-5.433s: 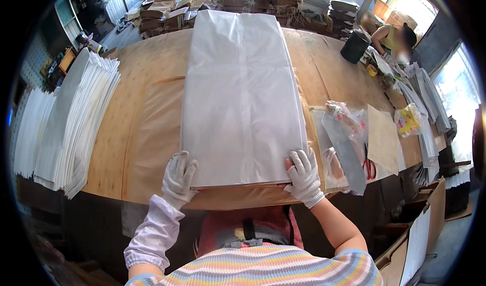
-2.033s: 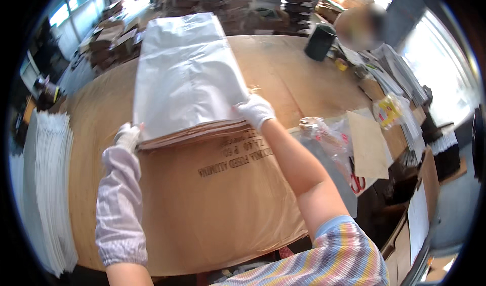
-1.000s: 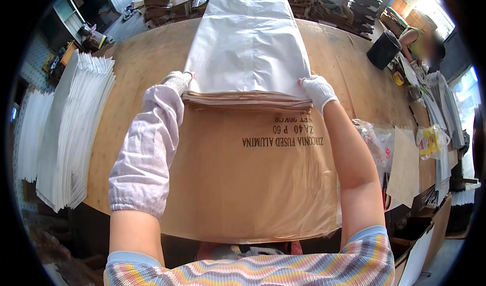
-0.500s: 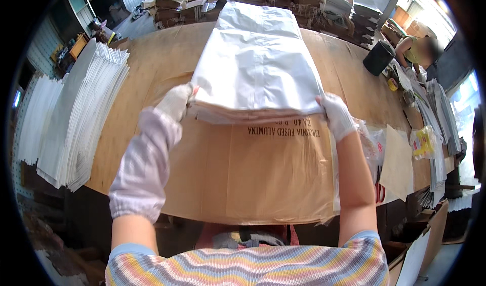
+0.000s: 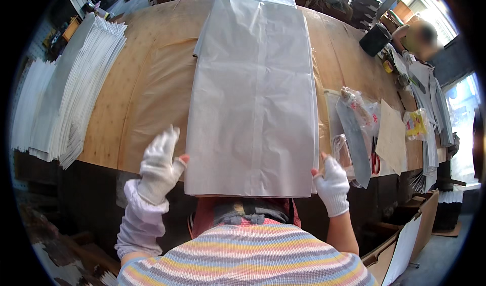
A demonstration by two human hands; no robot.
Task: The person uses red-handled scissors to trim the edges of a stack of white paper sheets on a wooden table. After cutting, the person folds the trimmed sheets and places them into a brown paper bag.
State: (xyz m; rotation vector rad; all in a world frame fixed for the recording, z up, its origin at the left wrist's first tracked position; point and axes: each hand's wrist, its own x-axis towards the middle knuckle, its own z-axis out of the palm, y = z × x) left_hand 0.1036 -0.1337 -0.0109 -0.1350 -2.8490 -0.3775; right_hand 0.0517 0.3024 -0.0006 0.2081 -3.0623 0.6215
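Note:
A pile of long white paper sacks [image 5: 253, 98] lies lengthwise before me, its near end at the table's front edge. A seam runs down the middle of the top sack. My left hand [image 5: 159, 172], in a white knit glove with bare thumb tip, is beside the near left corner, fingers stretched upward and holding nothing. At the opposite edge is my right hand [image 5: 333, 187], gloved too, thumb and forefinger apart. Its thumb tip meets the sacks' right edge; the other fingers are partly hidden. Brown paper [image 5: 162, 88] shows under the pile on the left.
Stacks of white folded sheets [image 5: 91, 78] stand at the table's left. To the right are a grey strip [image 5: 353, 144], red-handled scissors [image 5: 375, 162], clear plastic bags [image 5: 357, 103] and a tan sheet [image 5: 391, 136]. Beyond a black bucket [image 5: 375, 39], another person [image 5: 417, 37] bends over the table.
The white sacks have come toward me and now cover the brown paper's printed middle. Both hands have moved nearer my body; the left has let go and spread its fingers, and the right has loosened.

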